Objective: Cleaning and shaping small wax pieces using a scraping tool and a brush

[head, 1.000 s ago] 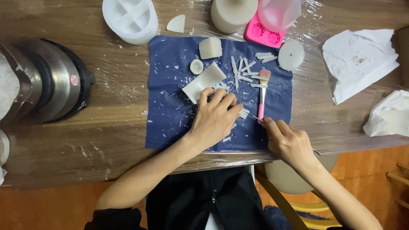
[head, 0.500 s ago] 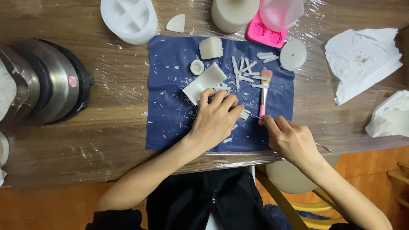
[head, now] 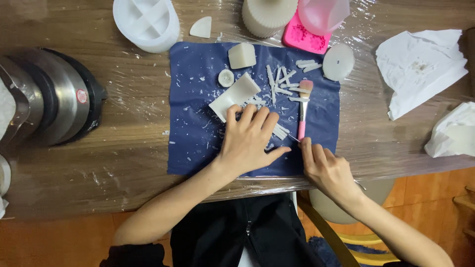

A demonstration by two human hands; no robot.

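Left hand [head: 250, 141] flat on blue cloth [head: 195, 118] | right hand [head: 326, 168] beside pink brush [head: 303, 109]

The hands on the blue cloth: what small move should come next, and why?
Probably the right hand should close on the pink brush lying just past its fingertips. White shavings lie scattered over the blue cloth, and the left hand already rests flat on it.

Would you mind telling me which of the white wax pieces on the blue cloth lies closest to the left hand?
The flat rectangular slab, lying slanted: the left hand has its fingertips at the slab's lower edge. The cube-like block and small round disc lie farther up the cloth.
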